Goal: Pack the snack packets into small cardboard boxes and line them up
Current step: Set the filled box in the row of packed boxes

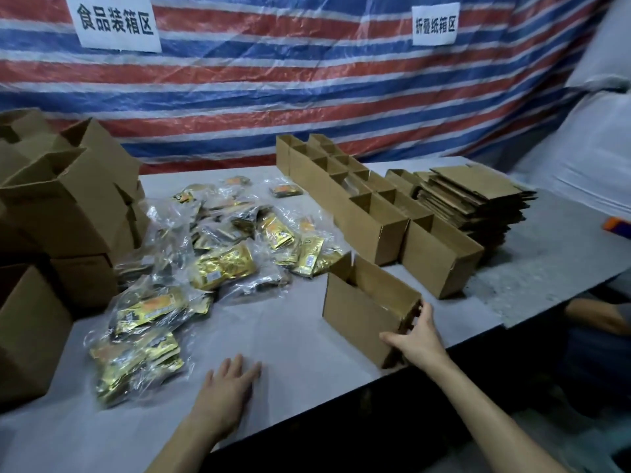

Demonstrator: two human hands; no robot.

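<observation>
1. Small open-topped brown cardboard box [362, 308]: upright on the grey worktop [307, 353], near the front edge, right of centre. Only bare inner wall shows and the floor is hidden, so I can't tell the contents.
2. Gold-and-black snack packets in clear plastic bags [211, 254]: loose heap from the worktop's middle to its left-front. The heap's right fringe lies just beside the box's far end.
3. Open small brown cardboard boxes [375, 213]: two touching rows running from the far edge toward the right-front. The nearest one sits behind the held box, apart from it. Interiors are dark; can't tell the contents.
4. Stack of flattened brown cardboard blanks [478, 196]: just right of the rows, near the right edge.
5. Large brown cardboard cartons [68, 206]: piled at the left edge, flaps up, insides not visible.
6. Right hand [415, 336]: grips the box's near end. Thumb is on the side face low down, fingers curled over the end's top; the forearm enters from lower right.
7. Left hand [232, 380]: palm down flat on the worktop near the front edge, well apart from the box. Fingers straight, slightly spread, holding nothing.
8. Red, white and blue striped tarp [307, 80] behind, with two white paper signs [116, 22].
</observation>
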